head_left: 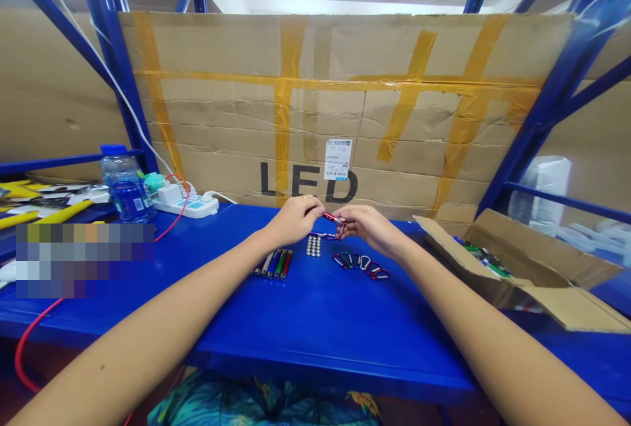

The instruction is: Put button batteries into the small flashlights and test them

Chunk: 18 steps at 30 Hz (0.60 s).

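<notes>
My left hand (296, 221) is closed around the back of a small red flashlight (329, 216), its silver end pointing right. At that end, my right hand (367, 225) pinches a red carabiner (342, 229); whether the two are joined is too small to tell. Just below the hands lies a block of silver button cells (313, 246) in rows. Left of them is a row of flashlight tubes (277, 263) in several colours, partly hidden by my left forearm. Several coloured carabiners (361, 261) are spread under my right hand. A blue-purple piece (323, 236) lies behind the cells.
An open cardboard box (493, 275) with coloured tubes stands right on the blue table (315, 327). At left are a bottle (123, 186), a power strip (190, 205), a red cable (37, 324) and yellow-handled items (64, 212). A large taped cardboard panel (221, 123) closes the back.
</notes>
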Tool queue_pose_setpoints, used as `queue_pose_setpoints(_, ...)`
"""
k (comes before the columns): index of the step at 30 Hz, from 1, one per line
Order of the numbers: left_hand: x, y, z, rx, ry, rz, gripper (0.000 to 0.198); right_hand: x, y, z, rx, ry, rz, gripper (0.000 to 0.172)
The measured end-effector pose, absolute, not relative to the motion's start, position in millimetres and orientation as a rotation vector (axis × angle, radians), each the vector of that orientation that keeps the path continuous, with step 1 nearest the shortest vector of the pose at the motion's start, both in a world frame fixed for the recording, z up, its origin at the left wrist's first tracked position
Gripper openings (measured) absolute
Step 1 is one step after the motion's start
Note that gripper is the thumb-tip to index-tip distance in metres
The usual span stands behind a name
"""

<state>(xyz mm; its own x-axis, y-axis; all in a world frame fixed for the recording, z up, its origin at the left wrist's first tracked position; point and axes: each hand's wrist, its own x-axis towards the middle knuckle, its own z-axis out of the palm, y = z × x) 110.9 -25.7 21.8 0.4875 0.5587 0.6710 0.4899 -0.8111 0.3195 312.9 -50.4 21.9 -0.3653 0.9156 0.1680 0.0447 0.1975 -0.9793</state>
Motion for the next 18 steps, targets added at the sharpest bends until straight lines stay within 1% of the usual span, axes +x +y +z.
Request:
queue_pose_setpoints(3, 112, -27, 21, 2.629, 0.927, 1.193, 0.024, 311, -51, 18, -0.992, -1.828, 1.149, 0.018)
queue_pose_setpoints(5, 112, -27, 20, 2.628, 0.924, 1.180, 0.024, 309, -53, 17, -0.986, -1.900, 1.137, 0.019)
queue_pose_setpoints(9, 112, -28, 19, 2.605, 0.888, 1.174, 0.023, 306, -56, 17, -0.950, -1.807, 1.262, 0.022)
queue_pose_setpoints(12, 113, -25, 18, 2.526, 0.848, 1.161, 0.024, 304, -57, 18, -0.992, -1.760, 1.216, 0.021)
queue_pose_setpoints(14, 115, -21, 17, 2.328, 0.805, 1.199, 0.030, 304, -55, 18, -1.011, -1.756, 1.142, 0.020)
queue_pose_setpoints(18, 116, -12, 17, 1.658, 0.645, 1.210, 0.056, 306, -51, 15, -1.038, -1.808, 1.001, 0.021)
